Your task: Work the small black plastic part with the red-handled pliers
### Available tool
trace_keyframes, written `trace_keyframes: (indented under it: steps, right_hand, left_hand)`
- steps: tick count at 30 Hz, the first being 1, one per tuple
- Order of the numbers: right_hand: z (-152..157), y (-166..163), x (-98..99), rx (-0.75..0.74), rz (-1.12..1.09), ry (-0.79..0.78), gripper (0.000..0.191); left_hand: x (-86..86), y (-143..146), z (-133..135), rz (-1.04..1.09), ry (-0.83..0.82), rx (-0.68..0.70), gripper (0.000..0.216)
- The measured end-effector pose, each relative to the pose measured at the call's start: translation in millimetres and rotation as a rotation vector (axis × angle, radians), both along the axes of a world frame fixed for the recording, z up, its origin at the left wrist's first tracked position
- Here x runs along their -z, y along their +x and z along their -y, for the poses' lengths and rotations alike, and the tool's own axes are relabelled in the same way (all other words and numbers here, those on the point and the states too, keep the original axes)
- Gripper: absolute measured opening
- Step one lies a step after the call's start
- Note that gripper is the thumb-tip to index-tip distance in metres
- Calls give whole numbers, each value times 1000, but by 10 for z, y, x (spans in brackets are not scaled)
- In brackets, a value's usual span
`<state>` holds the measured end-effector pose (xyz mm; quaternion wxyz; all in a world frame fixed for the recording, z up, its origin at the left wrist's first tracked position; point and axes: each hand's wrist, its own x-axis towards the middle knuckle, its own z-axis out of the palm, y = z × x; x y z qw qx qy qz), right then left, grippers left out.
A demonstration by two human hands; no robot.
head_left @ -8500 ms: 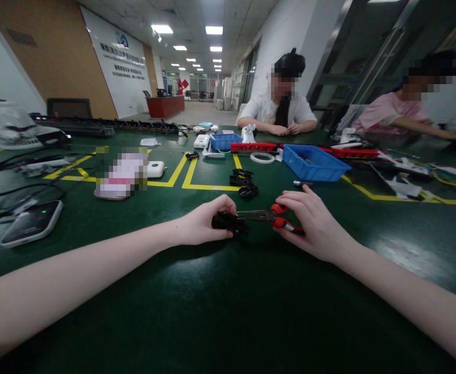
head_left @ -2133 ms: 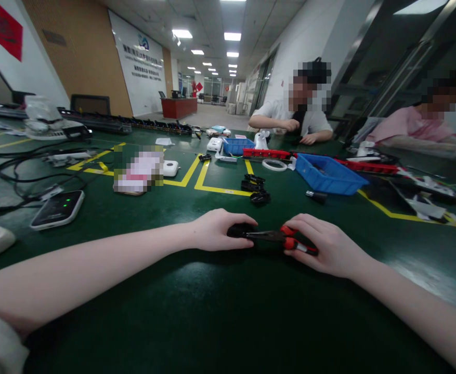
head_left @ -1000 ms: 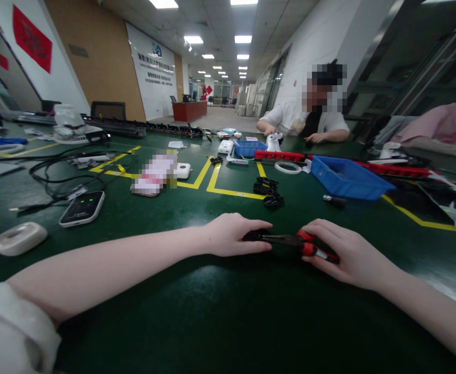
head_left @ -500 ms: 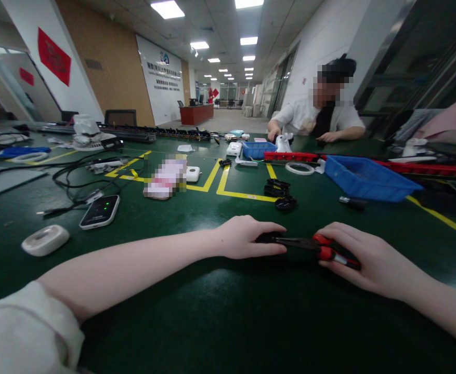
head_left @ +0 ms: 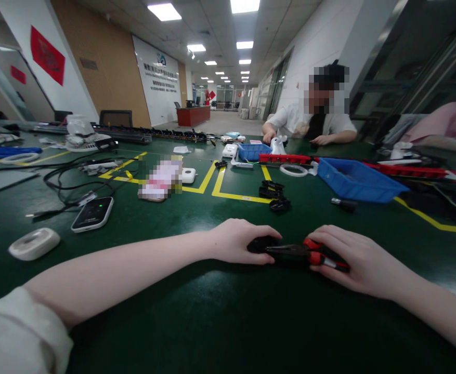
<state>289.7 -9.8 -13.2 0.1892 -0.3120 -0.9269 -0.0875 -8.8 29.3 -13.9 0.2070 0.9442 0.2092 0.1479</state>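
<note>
My left hand [head_left: 237,240] is closed round a small black part [head_left: 261,243], with thumb and fingers on either side of it. In my right hand [head_left: 350,257] is a pair of needle-nose pliers [head_left: 290,250] with red and black handles, my fingers wrapped round the grips. The jaws point left, and their tips meet the black part at my left fingertips. Whether the tips grip it or only touch it, I cannot tell. Beyond my hands, several similar black parts [head_left: 274,195] lie in a small cluster on the green table [head_left: 196,332].
A blue tray [head_left: 360,182] stands at the right, with a short black cylinder [head_left: 343,204] before it. A smaller blue tray [head_left: 254,151] is farther back, near a seated co-worker [head_left: 313,122]. To the left lie a phone [head_left: 160,179], a black-and-white device [head_left: 93,214] and a white roll [head_left: 35,243].
The whole view has shifted slightly, so things appear a little farther left. Both hands keep their hold, and the pliers remain at the black part.
</note>
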Motion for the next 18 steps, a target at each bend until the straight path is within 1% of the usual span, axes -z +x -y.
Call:
trace_keyframes:
  steps: [5, 8, 12, 18]
  right_hand:
    - [21, -18, -25, 3, 2, -14, 29]
    - [28, -30, -34, 12, -10, -31, 28]
    - [24, -31, -26, 5, -21, -22, 29]
    - [21, -28, -15, 9, 6, 9, 30]
  left_hand:
    - [-33, -8, 14, 8, -20, 20, 53]
    - [-51, -16, 25, 10, -41, 19, 47]
    - [-47, -17, 26, 1, -24, 3, 39]
    - [-31, 2, 14, -5, -21, -22, 37]
